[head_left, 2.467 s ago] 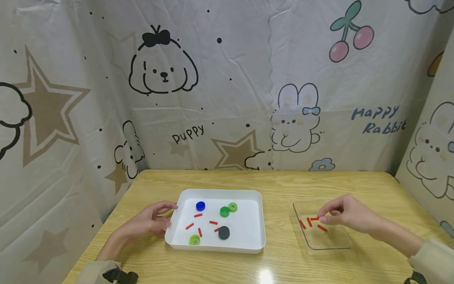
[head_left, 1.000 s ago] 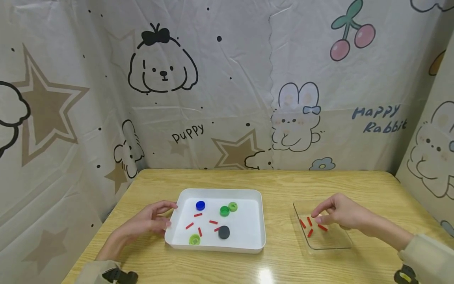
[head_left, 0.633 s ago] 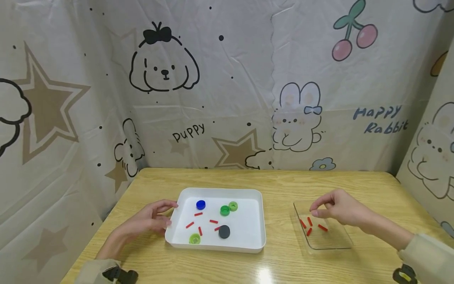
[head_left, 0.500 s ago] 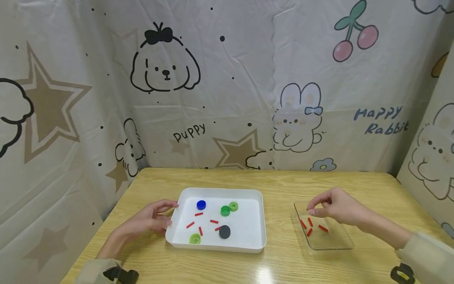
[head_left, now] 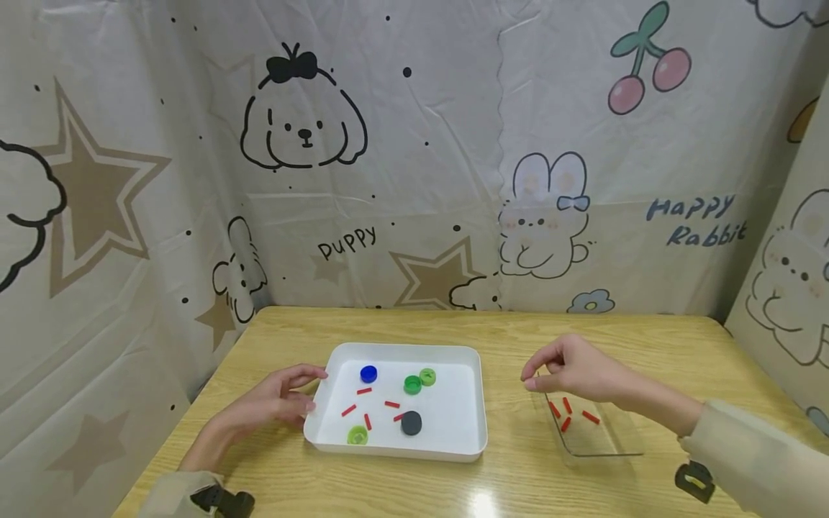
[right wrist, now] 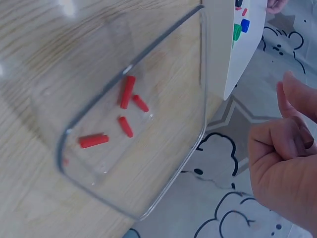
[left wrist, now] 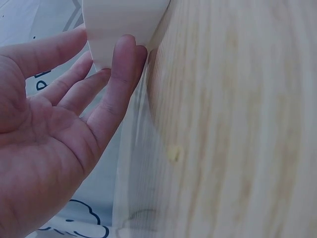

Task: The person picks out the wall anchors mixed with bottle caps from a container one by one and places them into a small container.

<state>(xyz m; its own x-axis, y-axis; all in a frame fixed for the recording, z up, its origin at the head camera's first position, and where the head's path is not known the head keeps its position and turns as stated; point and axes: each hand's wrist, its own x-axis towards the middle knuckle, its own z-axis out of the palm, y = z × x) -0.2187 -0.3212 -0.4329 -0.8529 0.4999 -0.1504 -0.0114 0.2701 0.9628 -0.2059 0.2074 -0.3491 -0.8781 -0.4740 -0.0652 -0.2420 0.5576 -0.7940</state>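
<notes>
My left hand (head_left: pixel 275 399) rests its fingertips against the left wall of a white tray (head_left: pixel 427 456). In the left wrist view, its fingers are extended and touch the tray's outer corner (left wrist: pixel 119 25). My right hand (head_left: pixel 576 370) is raised over the left rim of a clear container (head_left: pixel 605 455), thumb and index tips close together with nothing visible between them. Several short red sticks (right wrist: pixel 127 92) lie in the container. On the tray are a blue cap (head_left: pixel 368 373), a green cap (head_left: pixel 412 385), two light green caps (head_left: pixel 358 435), a black disc (head_left: pixel 411 423) and several red sticks (head_left: pixel 391 404).
Tray and container stand apart on a wooden table (head_left: pixel 512 467), the container at the right. A patterned cloth (head_left: pixel 421 180) hangs behind and at the sides.
My right hand has lifted from inside the container and moved left, over its rim. The red stick that was at its fingertips now lies in the container. My left hand stays at the tray.
</notes>
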